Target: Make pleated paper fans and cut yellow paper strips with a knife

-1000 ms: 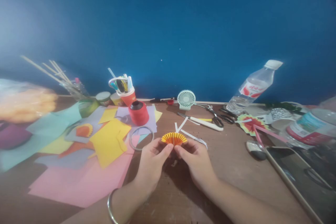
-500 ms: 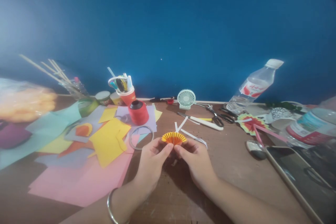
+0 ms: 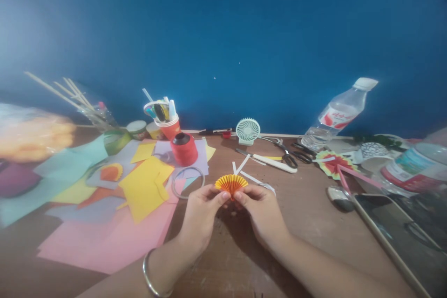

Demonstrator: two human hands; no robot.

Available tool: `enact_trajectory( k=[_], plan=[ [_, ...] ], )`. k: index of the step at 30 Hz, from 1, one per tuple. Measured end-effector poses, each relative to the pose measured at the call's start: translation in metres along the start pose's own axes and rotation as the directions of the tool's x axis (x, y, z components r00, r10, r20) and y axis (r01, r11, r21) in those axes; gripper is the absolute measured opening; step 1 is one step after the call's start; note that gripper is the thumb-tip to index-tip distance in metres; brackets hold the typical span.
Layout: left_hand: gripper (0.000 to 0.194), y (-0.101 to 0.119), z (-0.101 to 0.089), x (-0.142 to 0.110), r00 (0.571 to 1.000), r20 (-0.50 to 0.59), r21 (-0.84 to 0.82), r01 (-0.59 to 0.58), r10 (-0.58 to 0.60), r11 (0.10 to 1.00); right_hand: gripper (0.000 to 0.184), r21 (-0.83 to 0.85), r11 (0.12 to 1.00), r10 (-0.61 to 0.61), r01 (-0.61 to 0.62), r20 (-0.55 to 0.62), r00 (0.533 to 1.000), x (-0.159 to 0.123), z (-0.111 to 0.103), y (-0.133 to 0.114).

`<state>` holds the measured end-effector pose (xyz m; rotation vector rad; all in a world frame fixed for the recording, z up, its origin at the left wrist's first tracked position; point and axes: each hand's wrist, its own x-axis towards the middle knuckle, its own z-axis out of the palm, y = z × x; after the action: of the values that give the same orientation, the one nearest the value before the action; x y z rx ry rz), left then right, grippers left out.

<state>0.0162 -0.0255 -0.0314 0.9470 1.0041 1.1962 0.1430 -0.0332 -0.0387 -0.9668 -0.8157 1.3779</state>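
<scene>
A small pleated paper fan (image 3: 231, 183), orange with a yellow scalloped edge, is held up over the table between both hands. My left hand (image 3: 203, 209) pinches its left side with thumb and fingers. On the opposite side my right hand (image 3: 260, 205) pinches it the same way. The folds spread upward, and their narrow point shows between the two thumbs. Just beyond the fan lie white paper strips (image 3: 240, 165). A silver ring-shaped hoop (image 3: 173, 185) rests near my left hand.
Coloured paper sheets (image 3: 146, 186) cover the left side, with a red thread spool (image 3: 185, 150) and a pen cup (image 3: 170, 128) behind. A mint fan (image 3: 247, 131), a white-handled knife (image 3: 275, 164) and scissors (image 3: 289, 159) lie ahead. At right are a phone (image 3: 387, 223) and bottles (image 3: 340, 114).
The thumbs have shifted slightly apart, so more of the pleated fan's lower point shows between them. Both hands stay in nearly the same place.
</scene>
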Motion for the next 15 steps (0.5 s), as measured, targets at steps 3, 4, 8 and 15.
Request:
enact_trajectory(
  k=[3, 4, 8, 15],
  plan=[
    [0.012, 0.0004, 0.0005, 0.0005, 1.000, -0.003, -0.023, 0.024, -0.024, 0.999, 0.014, 0.037, 0.999, 0.023, -0.023, 0.011, 1.000, 0.0002, 0.0013, -0.0023],
    [0.012, 0.0008, 0.0008, 0.0006, 1.000, -0.006, -0.031, 0.030, -0.030, 0.999, 0.014, 0.058, 0.998, 0.034, -0.035, 0.021, 0.999, 0.0003, 0.0017, -0.0030],
    [0.012, 0.0029, 0.0025, 0.0000, 0.999, 0.009, -0.067, 0.048, -0.048, 0.997, 0.016, 0.157, 0.984, 0.073, -0.083, 0.066, 0.995, 0.0007, 0.0033, -0.0048],
    [0.013, 0.0054, 0.0057, -0.0033, 0.999, 0.053, -0.075, 0.013, -0.009, 0.997, 0.023, 0.273, 0.953, 0.086, -0.132, 0.176, 0.981, -0.0013, 0.0065, -0.0071]
  ],
)
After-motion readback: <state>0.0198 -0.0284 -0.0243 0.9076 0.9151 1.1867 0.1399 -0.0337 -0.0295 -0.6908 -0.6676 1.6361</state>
